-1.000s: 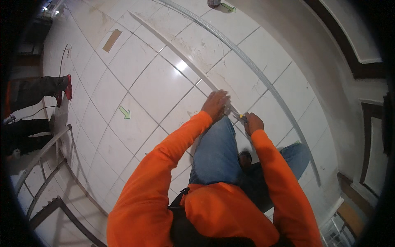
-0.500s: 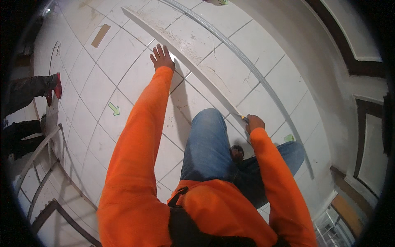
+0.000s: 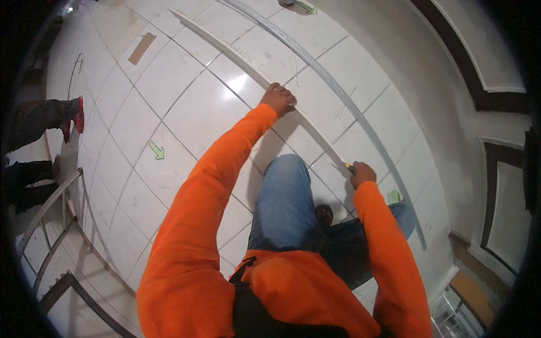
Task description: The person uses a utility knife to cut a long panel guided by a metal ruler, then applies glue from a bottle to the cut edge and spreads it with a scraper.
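Under the right hand (image 3: 363,175) the near end of the white strip (image 3: 248,68) is lost from sight, and whether it stops there cannot be told; a small yellow-and-dark tool (image 3: 349,167) is held in that hand, most of its grip covered by the wrapped fingers, its pale tip barely made out beside the strip. The left hand (image 3: 278,100) is now closed over the strip's middle stretch, its fingers curled around the edge, with the underside of the grasp hidden. At the top, a dark object (image 3: 286,2) beside a green arrow is cut off by the border, and on the left only the legs (image 3: 42,121) of other people are shown. A change here: half a second ago the left hand was spread on the tiled floor (image 3: 191,121) farther up, beside the strip; now the strip is gripped, and it is seen thinner, more edge-on. The tool is kept in the right hand. Along the far side, a long metal channel (image 3: 339,90) is laid apart from the strip, a band of tiles left between, with the wall (image 3: 439,101) beyond. The near side is bounded by the jeans-clad knee (image 3: 287,197); leftward, wide tiled room is offered, as far as a metal frame (image 3: 49,211).
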Demonstrator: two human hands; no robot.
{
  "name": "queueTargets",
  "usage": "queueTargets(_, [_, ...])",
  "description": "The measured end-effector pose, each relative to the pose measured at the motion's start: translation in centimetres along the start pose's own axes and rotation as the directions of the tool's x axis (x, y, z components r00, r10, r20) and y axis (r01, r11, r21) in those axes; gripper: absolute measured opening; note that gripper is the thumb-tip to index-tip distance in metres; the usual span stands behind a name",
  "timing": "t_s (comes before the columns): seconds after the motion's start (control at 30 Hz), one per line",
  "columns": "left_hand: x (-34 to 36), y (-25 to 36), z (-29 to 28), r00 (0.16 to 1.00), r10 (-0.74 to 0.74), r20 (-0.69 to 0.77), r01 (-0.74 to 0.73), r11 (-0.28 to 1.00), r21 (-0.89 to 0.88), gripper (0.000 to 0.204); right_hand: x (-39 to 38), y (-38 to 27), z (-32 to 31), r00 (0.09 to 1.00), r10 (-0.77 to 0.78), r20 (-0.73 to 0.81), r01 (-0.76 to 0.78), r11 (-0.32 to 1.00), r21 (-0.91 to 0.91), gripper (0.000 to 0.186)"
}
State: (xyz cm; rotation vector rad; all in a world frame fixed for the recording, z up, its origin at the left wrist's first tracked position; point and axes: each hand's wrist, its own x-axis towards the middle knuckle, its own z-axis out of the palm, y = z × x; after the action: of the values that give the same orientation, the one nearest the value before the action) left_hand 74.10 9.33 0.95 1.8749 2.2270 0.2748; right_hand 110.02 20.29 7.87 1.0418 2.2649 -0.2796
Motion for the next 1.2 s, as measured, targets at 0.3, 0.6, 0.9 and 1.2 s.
queueTargets(0.3, [7.6,7.5,-9.7,0.891,0.267,-0.367,-0.263,0.963,0.062,0.019,-3.2,12.0,-10.4,0.970,-0.001,-0.243,0.001,1.000,-0.001,0.019])
queueTargets(0.6, [4.4,20.7,-21.0,0.687,0.430,-0.586,-0.466,0.879,0.100,0.017,-14.4,20.7,-11.6,0.807,0.056,-0.587,-0.028,0.998,0.057,0.021])
queueTargets(0.9, [-3.2,32.5,-22.4,0.633,0.537,-0.558,-0.543,0.822,0.175,0.025,-26.6,25.3,-3.2,0.613,0.139,-0.778,-0.149,0.987,0.059,0.007])
queueTargets(1.2, [-9.9,28.3,-23.6,0.685,0.606,-0.405,-0.546,0.795,0.265,0.032,-36.5,30.6,6.4,0.690,0.049,-0.722,-0.009,0.998,0.059,0.010])
